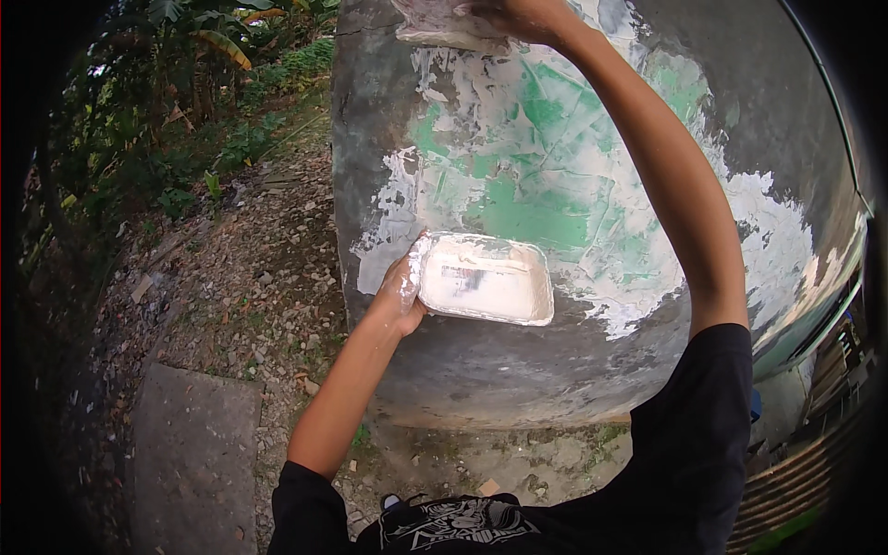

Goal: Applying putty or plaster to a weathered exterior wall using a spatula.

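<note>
My left hand (405, 289), smeared with white putty, grips the left side of a white rectangular tub (531, 314). Its rim is crusted, and white putty coats the inside. At the top of the view, my right hand (518, 17) is raised with its fingers closed on a broad, flat, putty-smeared spreader (453, 35) held up against the wall. The frame's upper edge cuts off part of that hand and tool. Before me, the dark grey wall (499, 370) carries rough patches of white putty (564, 166) over green paint (523, 211).
To the left of the wall lies stony ground (268, 277) with a flat concrete slab (194, 453). Green plants (222, 92) grow beyond it. A thin pipe (832, 92) runs along the wall at right, and corrugated sheeting (786, 486) lies at lower right.
</note>
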The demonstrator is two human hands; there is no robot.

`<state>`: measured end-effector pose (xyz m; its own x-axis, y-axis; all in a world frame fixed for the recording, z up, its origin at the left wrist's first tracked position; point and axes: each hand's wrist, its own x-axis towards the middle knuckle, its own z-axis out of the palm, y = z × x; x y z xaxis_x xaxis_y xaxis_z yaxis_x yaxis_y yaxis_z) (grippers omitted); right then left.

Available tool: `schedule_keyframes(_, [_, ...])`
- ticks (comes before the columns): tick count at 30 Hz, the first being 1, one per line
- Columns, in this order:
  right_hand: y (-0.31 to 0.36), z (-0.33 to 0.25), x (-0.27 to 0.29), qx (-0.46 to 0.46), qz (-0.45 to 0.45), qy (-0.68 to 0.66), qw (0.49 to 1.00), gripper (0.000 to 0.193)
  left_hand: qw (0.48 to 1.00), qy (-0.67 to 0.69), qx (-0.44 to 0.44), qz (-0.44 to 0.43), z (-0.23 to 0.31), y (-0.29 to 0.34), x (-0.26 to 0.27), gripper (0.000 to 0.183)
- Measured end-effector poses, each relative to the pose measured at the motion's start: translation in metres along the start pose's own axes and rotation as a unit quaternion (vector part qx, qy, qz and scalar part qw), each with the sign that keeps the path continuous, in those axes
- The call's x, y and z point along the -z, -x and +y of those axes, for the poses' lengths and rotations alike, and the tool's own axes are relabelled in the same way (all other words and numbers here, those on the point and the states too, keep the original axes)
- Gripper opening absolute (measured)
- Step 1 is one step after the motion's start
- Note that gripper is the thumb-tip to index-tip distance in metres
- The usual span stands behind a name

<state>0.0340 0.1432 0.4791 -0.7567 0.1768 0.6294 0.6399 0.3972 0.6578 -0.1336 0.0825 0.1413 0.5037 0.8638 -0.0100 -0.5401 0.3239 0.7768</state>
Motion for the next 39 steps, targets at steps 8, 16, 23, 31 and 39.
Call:
schedule_keyframes(8, [0.069,0.023,-0.005,-0.242,-0.022,-0.050,0.969,0.033,1.000,0.002,-0.002,0.003,0.001,0.007,0.000,0.049])
schedule_keyframes(16, [0.100,-0.001,-0.001,-0.321,0.098,-0.009,0.942,0.038,1.000,-0.003,0.017,-0.024,-0.006,0.002,0.003,0.052])
schedule_keyframes(23, [0.092,-0.029,0.023,-0.300,0.173,-0.007,0.938,0.036,1.000,-0.013,0.016,-0.010,-0.006,0.003,0.004,0.052])
schedule_keyframes(31, [0.075,-0.022,-0.009,-0.351,0.263,-0.163,0.884,0.031,0.999,-0.021,0.031,-0.012,-0.013,0.000,0.000,0.049])
schedule_keyframes(39, [0.084,-0.024,-0.026,-0.300,0.279,-0.040,0.911,0.034,0.999,-0.023,0.038,-0.007,-0.020,-0.006,-0.005,0.050])
